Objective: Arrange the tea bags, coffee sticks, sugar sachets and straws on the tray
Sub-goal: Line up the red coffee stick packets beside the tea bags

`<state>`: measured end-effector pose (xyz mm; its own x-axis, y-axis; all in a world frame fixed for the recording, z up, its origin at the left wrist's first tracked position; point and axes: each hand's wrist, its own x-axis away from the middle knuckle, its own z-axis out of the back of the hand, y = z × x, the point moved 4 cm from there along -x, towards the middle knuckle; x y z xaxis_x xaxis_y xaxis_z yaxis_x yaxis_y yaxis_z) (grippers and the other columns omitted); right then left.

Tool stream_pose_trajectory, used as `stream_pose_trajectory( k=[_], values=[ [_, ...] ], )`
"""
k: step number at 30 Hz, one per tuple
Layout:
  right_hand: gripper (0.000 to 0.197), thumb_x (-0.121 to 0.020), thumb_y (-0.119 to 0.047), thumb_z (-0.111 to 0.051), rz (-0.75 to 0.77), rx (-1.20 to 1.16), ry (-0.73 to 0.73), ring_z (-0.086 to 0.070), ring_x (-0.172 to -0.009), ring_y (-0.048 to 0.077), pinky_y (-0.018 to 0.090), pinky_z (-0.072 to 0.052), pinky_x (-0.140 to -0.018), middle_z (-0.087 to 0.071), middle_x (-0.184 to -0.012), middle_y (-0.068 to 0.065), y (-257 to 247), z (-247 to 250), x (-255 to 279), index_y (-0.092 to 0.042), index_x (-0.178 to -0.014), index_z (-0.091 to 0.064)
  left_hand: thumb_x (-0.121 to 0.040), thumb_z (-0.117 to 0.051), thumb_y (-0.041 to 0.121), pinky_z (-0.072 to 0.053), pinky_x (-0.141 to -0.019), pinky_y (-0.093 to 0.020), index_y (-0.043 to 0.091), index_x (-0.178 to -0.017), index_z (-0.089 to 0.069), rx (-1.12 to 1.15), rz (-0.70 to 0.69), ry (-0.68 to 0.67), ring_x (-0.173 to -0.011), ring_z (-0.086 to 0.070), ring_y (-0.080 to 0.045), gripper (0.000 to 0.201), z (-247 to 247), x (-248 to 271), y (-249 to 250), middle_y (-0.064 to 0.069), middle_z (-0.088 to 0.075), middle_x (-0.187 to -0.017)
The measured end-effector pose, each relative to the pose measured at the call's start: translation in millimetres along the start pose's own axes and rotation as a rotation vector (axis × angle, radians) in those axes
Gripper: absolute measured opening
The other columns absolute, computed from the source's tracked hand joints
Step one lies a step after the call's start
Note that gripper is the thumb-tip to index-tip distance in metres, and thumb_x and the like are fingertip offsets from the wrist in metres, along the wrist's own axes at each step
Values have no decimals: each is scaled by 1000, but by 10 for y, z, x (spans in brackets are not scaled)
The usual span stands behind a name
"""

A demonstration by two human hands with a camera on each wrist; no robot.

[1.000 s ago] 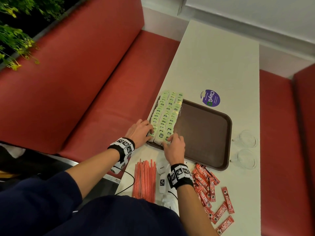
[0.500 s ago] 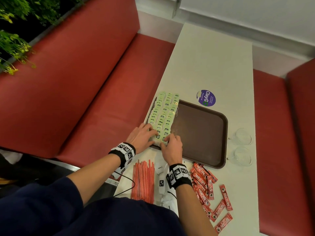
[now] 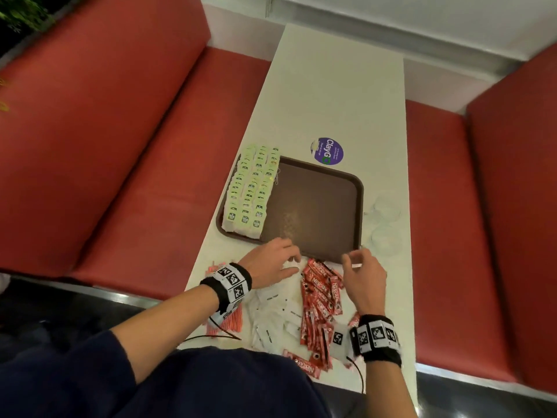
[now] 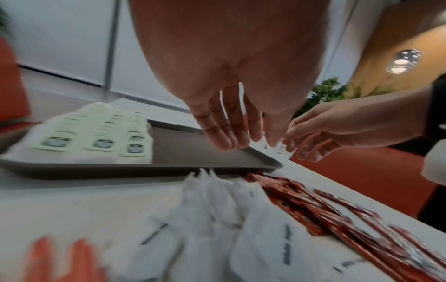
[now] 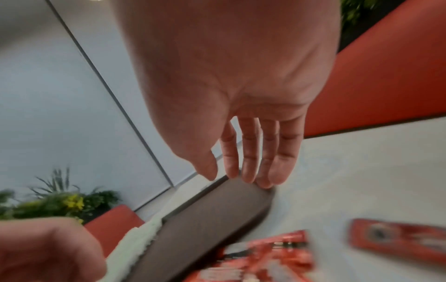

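Note:
A brown tray [image 3: 316,206] lies on the white table with green-tagged tea bags [image 3: 251,191] in three rows along its left side. Just in front of its near rim my left hand [image 3: 294,260] hovers over the white sugar sachets [image 3: 271,312], fingers relaxed and holding nothing. My right hand [image 3: 354,260] hangs over the tray's near right corner, above the red coffee sticks [image 3: 319,297], fingers straight and empty. The left wrist view shows my left hand [image 4: 251,143] above the tray rim [image 4: 144,169]. Red straws [image 3: 226,322] lie partly under my left wrist.
Two clear glass cups [image 3: 387,224] stand right of the tray. A purple sticker [image 3: 328,150] is on the table beyond it. Red bench seats [image 3: 150,176] flank the narrow table. A thin cable [image 3: 211,337] runs off the near left edge.
Both hands have let go of the tea bags and pulled back to the tray's near edge; the left is now over the sachets, the right over the coffee sticks.

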<state>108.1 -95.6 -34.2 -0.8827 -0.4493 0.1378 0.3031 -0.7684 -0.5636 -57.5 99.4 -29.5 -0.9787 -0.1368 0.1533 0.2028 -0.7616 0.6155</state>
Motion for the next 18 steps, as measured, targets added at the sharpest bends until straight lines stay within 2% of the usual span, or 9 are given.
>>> stream_pose_trajectory(
  k=[2, 4, 6, 8, 10, 12, 15, 18],
  values=[
    [33, -102, -58, -62, -39, 87, -67, -66, -107, 24, 43, -53, -88, -70, -116, 0, 288, 114, 89, -27, -114, -65, -99, -68, 54, -51, -101, -45, 20, -128, -62, -37, -40, -73, -115, -51, -17, 45, -186, -78, 225, 1, -57, -125],
    [50, -98, -73, -57, -74, 179, -138, -63, -114, 25, 46, -54, -91, -64, -126, 3, 535, 175, 198, -30, -123, -61, -88, -74, 68, -50, -106, -45, 20, -141, -52, -101, -57, -167, -122, -47, -20, 75, -400, -151, 392, -3, -49, -136],
    [68, -89, -86, -53, -109, 221, -199, -60, -123, 29, 52, -57, -96, -56, -137, 7, 778, 185, 320, -33, -131, -56, -72, -80, 79, -44, -112, -45, 19, -155, -38, -201, -84, -260, -135, -39, -25, 110, -597, -187, 510, -7, -38, -151],
    [84, -82, -91, -58, -161, 235, -276, -54, -132, 35, 56, -56, -102, -43, -147, 11, 984, 149, 452, -34, -143, -49, -62, -81, 85, -36, -121, -51, 18, -163, -26, -340, -125, -315, -148, -28, -32, 133, -765, -191, 597, -11, -27, -164],
    [94, -79, -86, -70, -182, 210, -313, -49, -136, 38, 56, -53, -107, -34, -151, 11, 1086, 91, 552, -33, -151, -42, -63, -85, 80, -29, -125, -53, 17, -165, -24, -424, -151, -354, -152, -22, -35, 134, -927, -196, 647, -14, -21, -169],
    [94, -81, -73, -81, -169, 145, -279, -50, -136, 39, 54, -53, -111, -32, -150, 11, 1104, 24, 581, -28, -154, -41, -70, -89, 68, -31, -123, -51, 17, -162, -30, -438, -143, -356, -150, -25, -34, 121, -1035, -227, 686, -13, -24, -168],
    [79, -89, -56, -84, -137, 34, -242, -56, -130, 37, 50, -53, -110, -35, -146, 10, 1043, -71, 533, -23, -149, -46, -78, -87, 59, -41, -118, -47, 18, -156, -41, -391, -109, -259, -144, -32, -29, 100, -1074, -286, 731, -9, -34, -161],
    [65, -94, -50, -81, -58, -10, -231, -59, -125, 29, 42, -54, -106, -39, -145, 6, 969, -54, 510, -26, -145, -50, -81, -84, 59, -43, -114, -44, 19, -153, -46, -334, -84, -205, -138, -35, -25, 91, -1064, -328, 749, -6, -40, -155]
  ],
)
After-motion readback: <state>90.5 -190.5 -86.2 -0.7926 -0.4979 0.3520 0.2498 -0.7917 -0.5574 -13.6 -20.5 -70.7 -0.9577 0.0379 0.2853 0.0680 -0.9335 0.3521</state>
